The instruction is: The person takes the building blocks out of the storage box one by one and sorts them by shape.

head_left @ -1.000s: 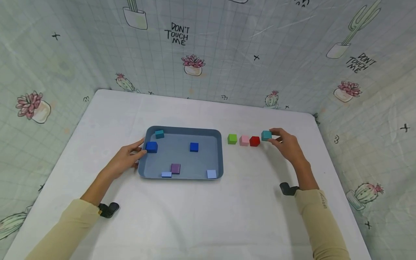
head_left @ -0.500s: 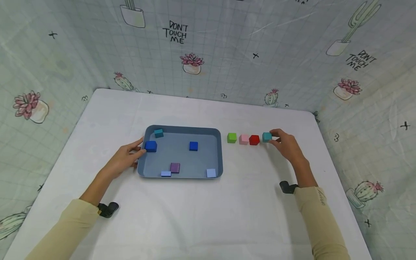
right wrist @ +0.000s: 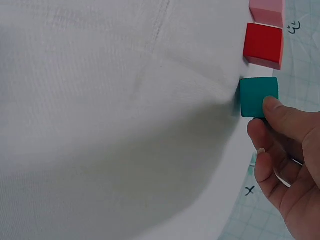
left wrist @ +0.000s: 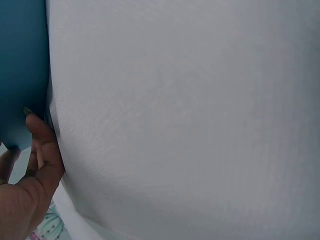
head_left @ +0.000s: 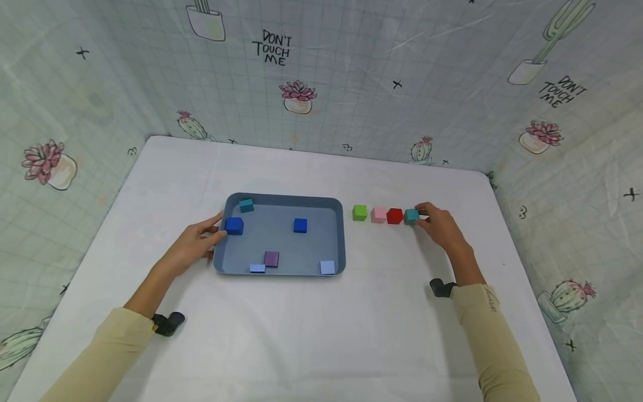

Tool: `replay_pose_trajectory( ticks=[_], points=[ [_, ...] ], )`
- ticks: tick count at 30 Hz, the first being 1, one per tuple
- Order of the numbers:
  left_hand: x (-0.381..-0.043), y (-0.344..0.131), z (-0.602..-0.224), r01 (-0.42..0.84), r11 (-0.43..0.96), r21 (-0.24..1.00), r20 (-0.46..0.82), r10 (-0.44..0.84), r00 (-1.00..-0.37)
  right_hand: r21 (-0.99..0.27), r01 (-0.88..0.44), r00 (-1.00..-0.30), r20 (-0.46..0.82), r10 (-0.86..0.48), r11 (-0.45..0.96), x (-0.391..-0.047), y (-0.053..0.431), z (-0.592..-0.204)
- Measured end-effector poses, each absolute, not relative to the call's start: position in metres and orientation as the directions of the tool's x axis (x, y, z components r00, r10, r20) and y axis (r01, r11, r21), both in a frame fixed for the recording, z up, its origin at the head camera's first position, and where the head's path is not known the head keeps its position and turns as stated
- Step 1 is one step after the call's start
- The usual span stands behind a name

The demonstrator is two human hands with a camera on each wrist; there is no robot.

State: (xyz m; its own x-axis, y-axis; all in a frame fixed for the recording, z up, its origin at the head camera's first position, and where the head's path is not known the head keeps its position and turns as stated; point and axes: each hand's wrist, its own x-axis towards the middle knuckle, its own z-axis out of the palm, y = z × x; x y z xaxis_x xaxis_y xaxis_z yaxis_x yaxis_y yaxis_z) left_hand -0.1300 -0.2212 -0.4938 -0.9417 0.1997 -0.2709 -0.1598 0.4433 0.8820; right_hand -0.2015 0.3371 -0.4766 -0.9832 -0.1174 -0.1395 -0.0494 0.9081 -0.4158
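Note:
My left hand (head_left: 188,248) holds the left edge of a blue-grey tray (head_left: 281,204), thumb and fingers spread at the rim. The left wrist view shows fingertips against the tray's wall (left wrist: 22,60). My right hand (head_left: 443,226) pinches a teal block (head_left: 411,216) between thumb and fingers, at the right end of a row. Left of it in that row are a red block (head_left: 394,216), a pink block (head_left: 379,215) and a green block (head_left: 359,212). In the right wrist view a narrow gap separates the teal block from the red block (right wrist: 263,45).
Inside the tray lie a smaller teal block (head_left: 246,206), a large blue block (head_left: 234,225), another blue block (head_left: 300,225), a purple block (head_left: 271,259) and two light blue blocks, one in the right corner (head_left: 327,267). A white cloth covers the table (head_left: 301,335).
My right hand has lowered the teal block slightly towards the near side, level with the red block in the row. The left hand and the tray have stayed put.

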Motion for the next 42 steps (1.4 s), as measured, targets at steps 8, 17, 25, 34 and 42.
replay_pose_trajectory(
  ticks=[8, 17, 25, 34, 42],
  points=[
    [-0.13, -0.22, -0.496, -0.162, 0.445, 0.881, -0.273, 0.198, -0.941, -0.402, -0.052, -0.981, -0.15, -0.121, 0.914, -0.211, 0.353, -0.498],
    [-0.13, -0.221, -0.497, -0.163, 0.446, 0.88, -0.272, 0.193, -0.943, -0.451, 0.0, -0.975, -0.198, -0.1, 0.893, -0.197, 0.337, -0.475],
    [-0.131, -0.221, -0.498, -0.169, 0.457, 0.873, -0.28, 0.188, -0.941, -0.422, 0.034, -0.982, -0.183, -0.049, 0.906, -0.193, 0.337, -0.475],
    [-0.131, -0.222, -0.495, -0.161, 0.457, 0.875, -0.274, 0.193, -0.942, -0.355, -0.143, -0.981, 0.176, -0.084, 0.924, -0.182, 0.323, -0.466],
    [-0.131, -0.222, -0.495, -0.165, 0.456, 0.874, -0.277, 0.19, -0.942, -0.421, -0.207, -0.977, 0.143, -0.161, 0.883, -0.172, 0.285, -0.447]
  ],
)
